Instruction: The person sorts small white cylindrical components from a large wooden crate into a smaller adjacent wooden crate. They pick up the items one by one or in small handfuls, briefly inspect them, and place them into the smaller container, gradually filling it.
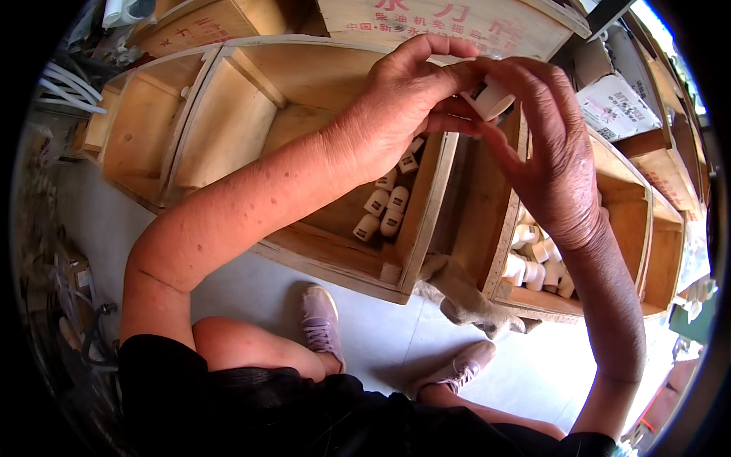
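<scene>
A white plastic pipe fitting with a dark label is held up between my two hands, its open end tilted down and to the right. My left hand grips its left side, and my right hand has fingers around its top and right. Fingers hide part of the fitting. Below my left wrist, several white pipe caps with dark labels lie in the right end of a wooden crate. Under my right hand, a second wooden crate holds a pile of white pipe fittings.
Wooden boxes with red printing stand behind the crates. A printed white carton sits at the back right. White tubes stick out at the left. A brown cloth-like item lies on the floor between the crates, near my shoes.
</scene>
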The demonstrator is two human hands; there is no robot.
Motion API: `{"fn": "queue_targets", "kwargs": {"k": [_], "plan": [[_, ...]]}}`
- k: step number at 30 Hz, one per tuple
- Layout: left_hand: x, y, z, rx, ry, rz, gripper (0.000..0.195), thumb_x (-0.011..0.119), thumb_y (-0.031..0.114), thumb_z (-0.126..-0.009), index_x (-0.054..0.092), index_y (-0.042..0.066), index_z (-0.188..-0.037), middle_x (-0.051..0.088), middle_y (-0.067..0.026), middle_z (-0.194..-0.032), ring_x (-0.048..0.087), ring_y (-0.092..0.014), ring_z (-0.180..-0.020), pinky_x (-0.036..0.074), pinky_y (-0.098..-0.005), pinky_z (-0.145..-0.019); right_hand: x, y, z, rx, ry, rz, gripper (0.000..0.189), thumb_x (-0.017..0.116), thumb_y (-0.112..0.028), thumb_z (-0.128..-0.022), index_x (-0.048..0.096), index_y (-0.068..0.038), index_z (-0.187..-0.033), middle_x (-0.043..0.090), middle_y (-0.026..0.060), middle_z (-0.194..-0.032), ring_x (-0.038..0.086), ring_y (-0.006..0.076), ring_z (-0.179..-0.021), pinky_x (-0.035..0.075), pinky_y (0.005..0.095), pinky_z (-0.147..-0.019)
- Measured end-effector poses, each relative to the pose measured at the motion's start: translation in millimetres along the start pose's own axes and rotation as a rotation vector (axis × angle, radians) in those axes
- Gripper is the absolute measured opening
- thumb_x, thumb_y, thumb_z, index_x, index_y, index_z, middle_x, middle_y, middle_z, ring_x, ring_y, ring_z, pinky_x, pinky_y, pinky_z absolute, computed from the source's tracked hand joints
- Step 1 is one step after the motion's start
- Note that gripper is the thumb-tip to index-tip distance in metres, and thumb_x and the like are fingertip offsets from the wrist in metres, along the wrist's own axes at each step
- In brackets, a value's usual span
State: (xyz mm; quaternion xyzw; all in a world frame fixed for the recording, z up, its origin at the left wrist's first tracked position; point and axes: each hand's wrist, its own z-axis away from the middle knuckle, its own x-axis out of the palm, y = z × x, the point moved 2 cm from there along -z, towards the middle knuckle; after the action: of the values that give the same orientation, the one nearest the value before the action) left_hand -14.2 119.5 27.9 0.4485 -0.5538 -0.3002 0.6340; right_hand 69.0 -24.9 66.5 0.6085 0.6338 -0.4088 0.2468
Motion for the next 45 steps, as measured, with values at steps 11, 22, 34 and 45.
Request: {"fn": "queue_targets", "kwargs": {"k": [11,22,34,45], "plan": [[-120.9,-25.1,2.2,-0.282,0.328,-0.512,0.027,0.057,0.021,-0.089,0.057,0.009,-0.114,0.059,-0.0038,-0.095,0.059,-0.014,-0.081,0.058,-0.0357,-0.071,-5.5,79.7,83.0,0.495,0.270,-0.398,0.034,0.057,0.000,-0.090,0.055,-0.005,-0.123,0.063,0.0049,-0.106,0.061,0.0086,-0.085,0.051,0.0246,-0.080],[-194.9,-136.9,-1.7,-0.791,0.385,-0.798,0.028,0.064,0.025,-0.083,0.057,0.008,-0.105,0.063,-0.0109,-0.082,0.060,-0.019,-0.053,0.054,-0.0331,-0.045,52.8,123.3,166.5,0.744,-0.058,-0.154,0.025,0.060,-0.005,-0.086,0.061,-0.008,-0.111,0.066,0.0029,-0.093,0.061,0.0097,-0.072,0.049,0.0240,-0.062],[-200.8,-185.8,10.1,-0.572,0.635,-0.696,0.035,0.068,0.021,-0.079,0.061,-0.007,-0.098,0.065,-0.0165,-0.082,0.062,-0.021,-0.055,0.052,-0.0311,-0.044,61.3,126.3,174.2,0.818,-0.284,-0.067,0.029,0.061,-0.010,-0.083,0.061,-0.013,-0.112,0.064,0.0014,-0.100,0.062,0.0151,-0.078,0.051,0.0295,-0.068],[-213.8,-202.7,8.4,-0.665,0.496,-0.426,0.031,0.066,0.028,-0.088,0.063,0.001,-0.101,0.068,-0.0094,-0.088,0.066,-0.019,-0.072,0.056,-0.0290,-0.063,65.0,118.0,172.7,0.886,-0.513,-0.059,0.036,0.061,-0.018,-0.083,0.058,-0.011,-0.119,0.060,0.0059,-0.105,0.060,0.0213,-0.089,0.049,0.0344,-0.079]]}}
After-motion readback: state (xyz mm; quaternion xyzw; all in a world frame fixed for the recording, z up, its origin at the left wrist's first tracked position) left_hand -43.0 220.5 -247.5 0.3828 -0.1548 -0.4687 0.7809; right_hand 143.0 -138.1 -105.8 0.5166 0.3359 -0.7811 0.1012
